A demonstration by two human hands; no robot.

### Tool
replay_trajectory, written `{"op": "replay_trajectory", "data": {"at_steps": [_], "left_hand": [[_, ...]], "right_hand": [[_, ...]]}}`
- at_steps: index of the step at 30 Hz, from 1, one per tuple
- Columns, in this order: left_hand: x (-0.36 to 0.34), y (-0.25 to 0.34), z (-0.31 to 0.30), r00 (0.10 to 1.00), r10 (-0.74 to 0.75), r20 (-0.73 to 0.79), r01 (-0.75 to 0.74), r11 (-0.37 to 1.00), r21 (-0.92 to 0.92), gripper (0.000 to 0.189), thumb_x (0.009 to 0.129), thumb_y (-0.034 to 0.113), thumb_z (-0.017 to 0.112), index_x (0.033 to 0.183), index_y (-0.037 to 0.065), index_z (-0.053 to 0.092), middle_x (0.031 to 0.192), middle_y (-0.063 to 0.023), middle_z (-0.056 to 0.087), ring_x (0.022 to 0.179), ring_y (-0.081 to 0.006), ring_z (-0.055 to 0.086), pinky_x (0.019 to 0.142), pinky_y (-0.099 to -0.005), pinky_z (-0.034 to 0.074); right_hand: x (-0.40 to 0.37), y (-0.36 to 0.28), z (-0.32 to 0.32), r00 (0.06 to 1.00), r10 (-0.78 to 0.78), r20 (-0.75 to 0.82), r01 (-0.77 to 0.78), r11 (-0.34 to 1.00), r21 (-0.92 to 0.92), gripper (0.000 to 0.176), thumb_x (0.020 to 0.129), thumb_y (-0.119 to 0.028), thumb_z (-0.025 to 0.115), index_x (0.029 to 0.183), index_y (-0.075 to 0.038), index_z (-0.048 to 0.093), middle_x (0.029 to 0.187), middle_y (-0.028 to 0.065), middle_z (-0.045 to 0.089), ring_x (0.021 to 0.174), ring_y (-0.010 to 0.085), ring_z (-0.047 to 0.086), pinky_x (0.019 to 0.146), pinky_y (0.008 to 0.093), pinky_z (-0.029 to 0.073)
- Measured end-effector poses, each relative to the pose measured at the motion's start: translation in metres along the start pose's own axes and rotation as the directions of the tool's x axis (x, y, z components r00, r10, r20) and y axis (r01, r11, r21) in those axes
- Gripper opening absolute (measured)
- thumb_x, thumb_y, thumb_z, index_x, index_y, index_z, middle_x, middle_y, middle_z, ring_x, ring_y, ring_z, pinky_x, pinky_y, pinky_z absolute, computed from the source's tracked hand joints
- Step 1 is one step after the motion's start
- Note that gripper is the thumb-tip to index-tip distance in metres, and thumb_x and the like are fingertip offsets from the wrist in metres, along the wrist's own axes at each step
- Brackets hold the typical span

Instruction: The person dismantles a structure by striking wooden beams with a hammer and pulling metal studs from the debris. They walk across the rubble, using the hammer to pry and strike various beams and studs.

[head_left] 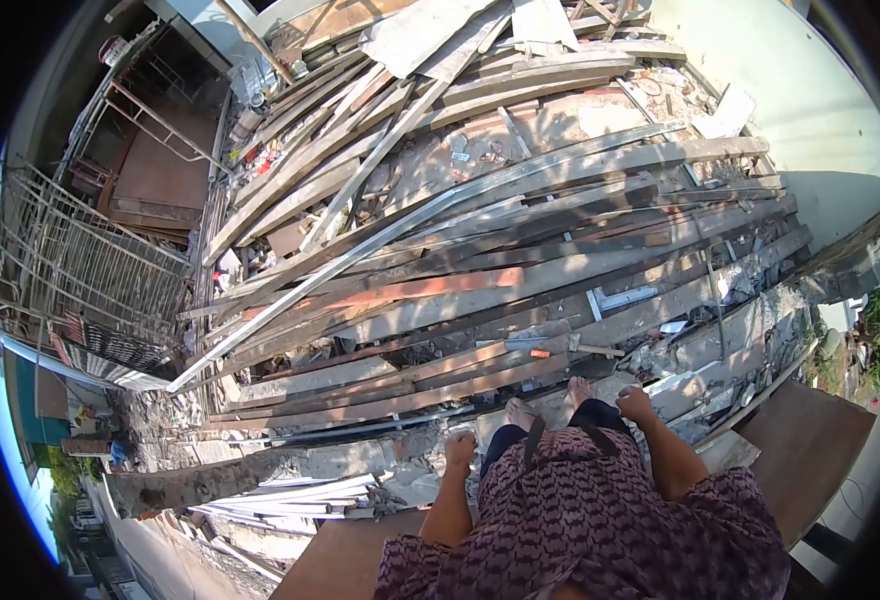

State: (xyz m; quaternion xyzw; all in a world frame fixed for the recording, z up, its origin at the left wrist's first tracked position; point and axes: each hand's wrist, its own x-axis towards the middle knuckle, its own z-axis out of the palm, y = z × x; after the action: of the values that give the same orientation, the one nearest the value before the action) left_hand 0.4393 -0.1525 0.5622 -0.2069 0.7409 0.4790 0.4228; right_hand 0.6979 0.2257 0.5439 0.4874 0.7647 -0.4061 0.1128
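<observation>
Both of my arms hang at the sides of a patterned purple garment. On the left, my left hand [460, 449] is curled beside the dark trouser leg, and whatever its fingers hold, if anything, is too small to make out. My right hand [635, 403] is also curled, near the right knee, its contents hidden. My bare feet show between the hands, close to a long brown plank [430, 397]. Beyond lie many long wooden beams [560, 270], a reddish board [440, 288] and a pale metal channel [360, 252] crossing the pile diagonally.
A metal grille [90, 250] leans at the left. White strips [290, 500] lie at the lower left, and brown panels [810, 440] at the lower right. Flat sheets [430, 35] cover the far beams. A pale wall [780, 80] rises at the right. Rubble surrounds the feet.
</observation>
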Motion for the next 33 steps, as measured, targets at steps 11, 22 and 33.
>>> {"op": "replay_trajectory", "data": {"at_steps": [11,22,33], "left_hand": [[0.025,-0.027,-0.028,0.998,0.048,-0.036,-0.047,0.999,0.024,0.023,0.085,0.023,0.062,0.101,0.007,0.063,0.082,-0.0023,0.060,0.073,-0.0135,0.057,0.058,-0.0307,0.046],[0.018,-0.041,-0.048,0.975,0.156,-0.156,-0.145,0.986,0.084,0.027,0.083,0.025,0.061,0.096,0.002,0.068,0.072,-0.0032,0.063,0.061,-0.0135,0.057,0.053,-0.0305,0.047],[0.028,-0.050,-0.059,0.972,0.158,-0.171,-0.119,0.968,0.220,0.036,0.085,0.030,0.060,0.106,0.001,0.067,0.080,-0.0085,0.066,0.065,-0.0198,0.062,0.058,-0.0338,0.051]], "right_hand": [[0.034,0.028,0.028,0.909,-0.389,0.153,0.401,0.914,-0.062,0.034,0.075,-0.011,0.063,0.106,0.003,0.063,0.069,0.0158,0.065,0.055,0.0237,0.066,0.048,0.0347,0.053],[0.037,-0.018,0.035,0.990,-0.023,0.138,0.006,0.992,0.128,0.032,0.072,-0.014,0.060,0.096,0.006,0.067,0.074,0.0193,0.067,0.056,0.0270,0.067,0.052,0.0367,0.054],[0.021,-0.063,0.027,0.967,0.043,0.251,-0.097,0.974,0.206,0.031,0.074,-0.010,0.061,0.102,0.004,0.064,0.069,0.0117,0.062,0.050,0.0193,0.062,0.042,0.0314,0.046]]}}
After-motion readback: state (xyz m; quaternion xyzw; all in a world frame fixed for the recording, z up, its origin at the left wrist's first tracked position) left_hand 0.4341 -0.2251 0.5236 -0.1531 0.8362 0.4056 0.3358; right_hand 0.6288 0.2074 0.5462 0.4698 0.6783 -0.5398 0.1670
